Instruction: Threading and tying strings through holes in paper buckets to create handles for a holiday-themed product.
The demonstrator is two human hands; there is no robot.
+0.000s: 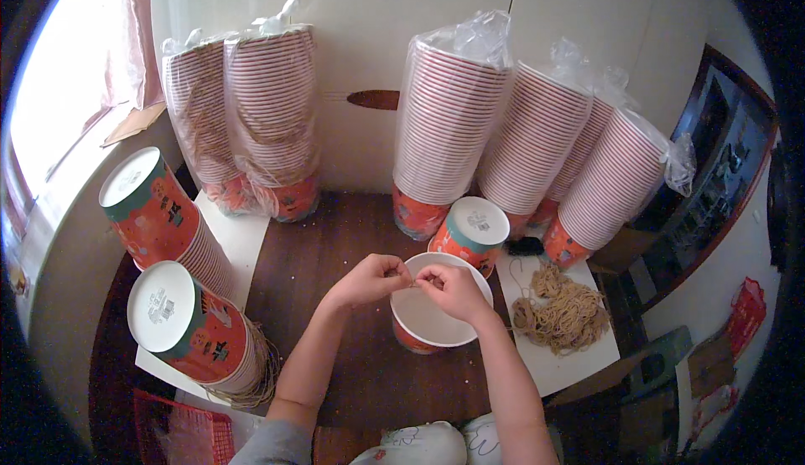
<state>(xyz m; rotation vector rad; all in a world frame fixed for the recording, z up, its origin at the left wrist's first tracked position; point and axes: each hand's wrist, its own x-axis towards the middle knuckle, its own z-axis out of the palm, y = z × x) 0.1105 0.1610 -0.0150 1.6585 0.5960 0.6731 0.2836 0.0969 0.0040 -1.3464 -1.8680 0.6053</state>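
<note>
Your left hand (375,280) and your right hand (454,290) meet fingertip to fingertip, thumbs and forefingers drawn into a narrow pinch. A thin tan strand (413,284) seems to run between them, though it is too small to be sure. Right below is the open paper bucket (429,321), upright on the brown table (348,234), its mouth up and its long axis roughly vertical. What counts is how your hands sit over that mouth: your right hand is nearer, hanging across its right part, while your left hand lies mostly outside the left rim, only its fingertips reaching over. You cannot tell from this angle whether a finger touches the rim. Just behind, toward the table's far edge, stands an upturned bucket (480,220). On a white board (553,373) along the right edge lies a heap of twine (562,314), on your right hand's side. Two upturned bucket stacks (222,335) stand along the left edge; bagged stacks (453,121) line the far edge.
</note>
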